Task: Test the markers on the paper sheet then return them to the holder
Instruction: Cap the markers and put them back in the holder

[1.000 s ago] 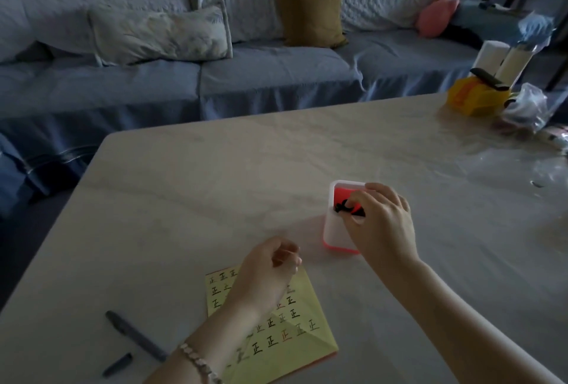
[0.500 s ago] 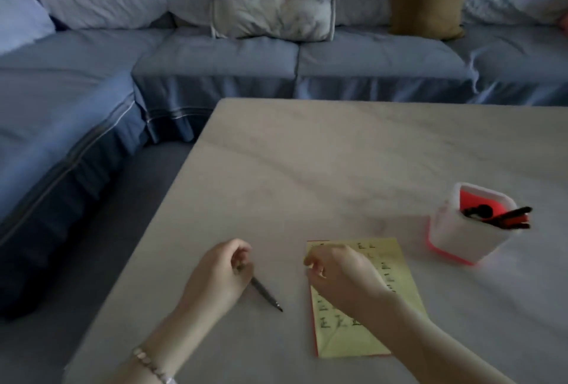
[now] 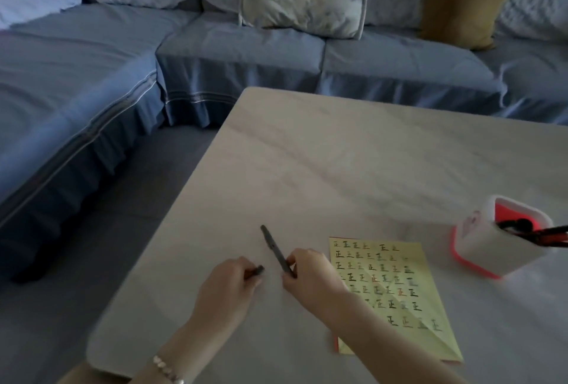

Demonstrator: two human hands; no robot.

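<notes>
Marker (image 3: 277, 252) pinched in right hand (image 3: 310, 276), cap (image 3: 257, 270) gripped in left hand (image 3: 229, 288), one yellow sheet (image 3: 396, 294), one holder (image 3: 488, 248).

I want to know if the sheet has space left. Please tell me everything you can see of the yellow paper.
The paper is a pale yellow sheet, lying flat on the table with a red edge showing beneath its near-left corner. Rows of small handwritten marks, mostly dark, some greenish and one reddish, cover most of it. A diagonal crease crosses the near right corner. The right hand and forearm overlap its left edge. The holder stands apart, to its right.
</notes>
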